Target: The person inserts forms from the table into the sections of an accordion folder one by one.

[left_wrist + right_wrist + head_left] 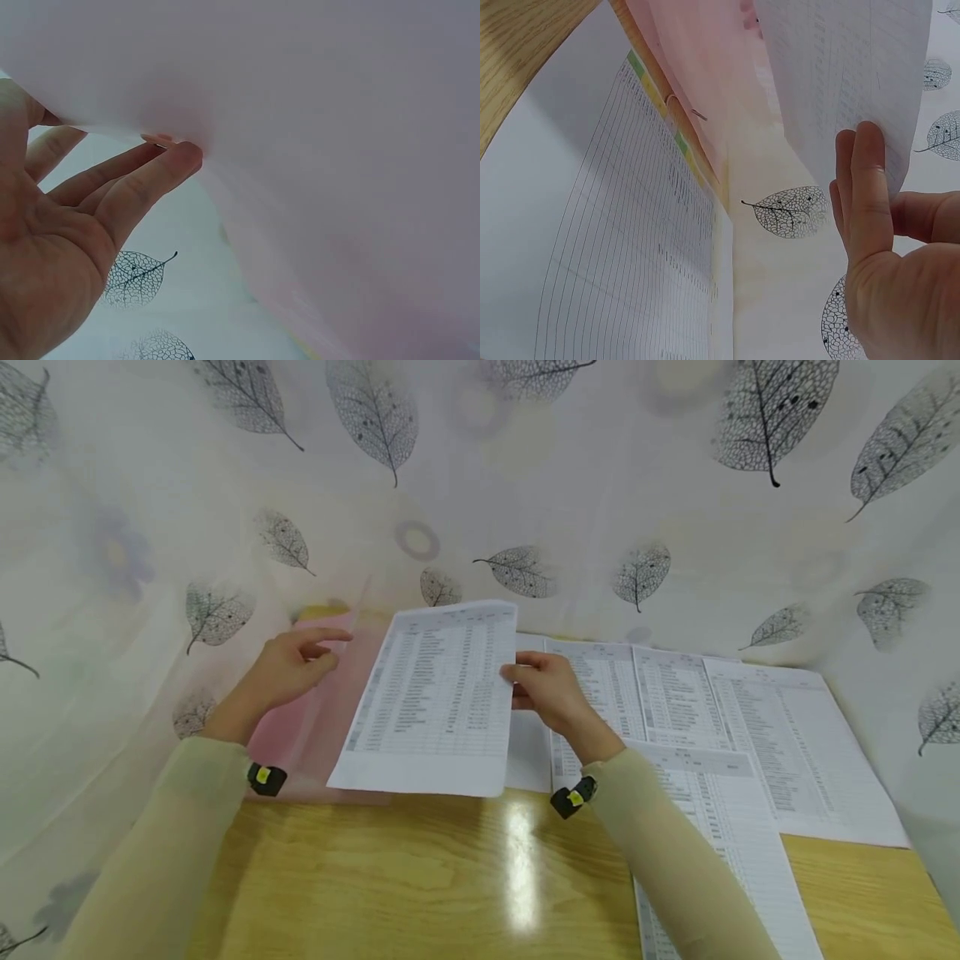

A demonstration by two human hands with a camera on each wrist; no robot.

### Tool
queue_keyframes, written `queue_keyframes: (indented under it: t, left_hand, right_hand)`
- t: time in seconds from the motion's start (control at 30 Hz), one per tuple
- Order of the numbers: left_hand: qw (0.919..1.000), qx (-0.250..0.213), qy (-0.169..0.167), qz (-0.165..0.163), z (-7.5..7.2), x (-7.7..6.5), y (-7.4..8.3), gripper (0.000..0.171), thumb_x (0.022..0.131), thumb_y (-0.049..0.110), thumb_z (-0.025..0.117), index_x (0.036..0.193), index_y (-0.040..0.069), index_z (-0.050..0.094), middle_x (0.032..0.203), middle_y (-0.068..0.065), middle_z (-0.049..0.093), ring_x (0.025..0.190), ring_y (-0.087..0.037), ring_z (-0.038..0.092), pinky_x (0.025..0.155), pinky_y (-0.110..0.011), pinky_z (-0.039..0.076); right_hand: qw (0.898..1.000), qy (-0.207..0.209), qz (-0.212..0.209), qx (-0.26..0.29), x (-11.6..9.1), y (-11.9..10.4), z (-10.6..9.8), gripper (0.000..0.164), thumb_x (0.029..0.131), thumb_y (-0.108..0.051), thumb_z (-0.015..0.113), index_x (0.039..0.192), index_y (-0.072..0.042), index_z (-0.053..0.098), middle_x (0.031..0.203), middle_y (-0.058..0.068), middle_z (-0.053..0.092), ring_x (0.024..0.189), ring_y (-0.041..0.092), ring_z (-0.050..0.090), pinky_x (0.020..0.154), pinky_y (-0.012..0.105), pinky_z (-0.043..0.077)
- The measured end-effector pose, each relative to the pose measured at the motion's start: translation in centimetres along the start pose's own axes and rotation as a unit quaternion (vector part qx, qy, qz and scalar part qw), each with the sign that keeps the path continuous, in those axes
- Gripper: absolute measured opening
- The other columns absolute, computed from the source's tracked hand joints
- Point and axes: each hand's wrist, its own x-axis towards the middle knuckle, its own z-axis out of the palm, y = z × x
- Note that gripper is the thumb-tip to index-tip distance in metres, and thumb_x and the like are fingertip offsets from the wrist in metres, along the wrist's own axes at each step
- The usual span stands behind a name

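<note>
A printed sheet of paper (435,693), covered with a table of small text, is held up by my right hand (551,689). My right thumb lies on its front at the right edge and the fingers are behind it. In the right wrist view the paper (855,67) stands between thumb and fingers. On the left, my left hand (292,668) pinches the edge of a translucent pink plastic folder (300,735). The left wrist view shows the raised pink film (315,150) at the fingertips of the left hand (75,217). The printed sheet covers part of the folder.
Several printed sheets (810,735) lie side by side at the back right of the wooden table (420,868). Another printed sheet (720,818) lies nearer, partly under the right forearm. A leaf-patterned curtain (562,485) hangs behind and at the sides.
</note>
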Motion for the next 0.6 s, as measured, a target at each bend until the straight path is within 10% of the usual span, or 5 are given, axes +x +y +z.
queue_keyframes:
  t: [0.6]
  left_hand:
    - [1.0,-0.006,-0.002,-0.006,0.3,-0.2,0.1,0.041,0.102,0.015,0.058,0.142,0.011,0.066,0.114,-0.023,0.073,0.083,-0.027,0.066,0.062,-0.028,0.05]
  right_hand:
    - [1.0,0.0,0.007,-0.006,2.6,-0.4,3.5,0.042,0.103,-0.013,0.064,0.142,0.001,0.062,0.128,0.024,0.071,0.075,0.012,0.071,0.067,0.024,0.061]
